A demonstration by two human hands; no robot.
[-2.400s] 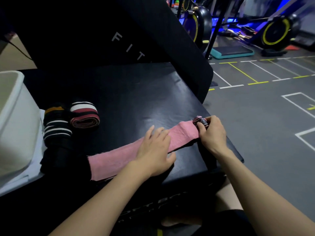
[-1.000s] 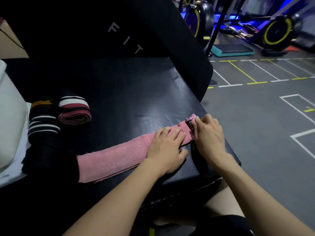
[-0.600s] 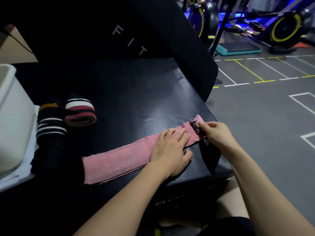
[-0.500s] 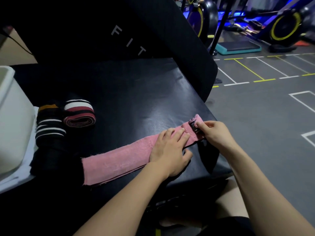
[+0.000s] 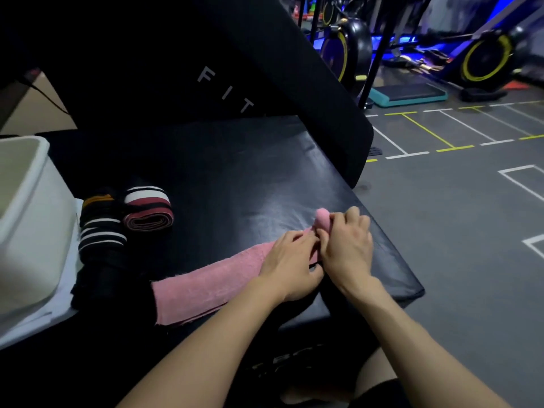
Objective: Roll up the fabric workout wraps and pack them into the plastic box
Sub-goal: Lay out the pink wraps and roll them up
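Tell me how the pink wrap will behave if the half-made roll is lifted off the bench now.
The pink wrap looks soft and floppy: its unrolled length lies flat along the bench, so it would probably dangle. The small roll under the right hand would likely loosen once released, as nothing visible fastens it. It seems light.

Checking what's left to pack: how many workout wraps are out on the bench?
3 for sure: the pink wrap under both hands, a black striped wrap beside the plastic box, and a red-striped roll next to it. Dark fabric below may hide more.
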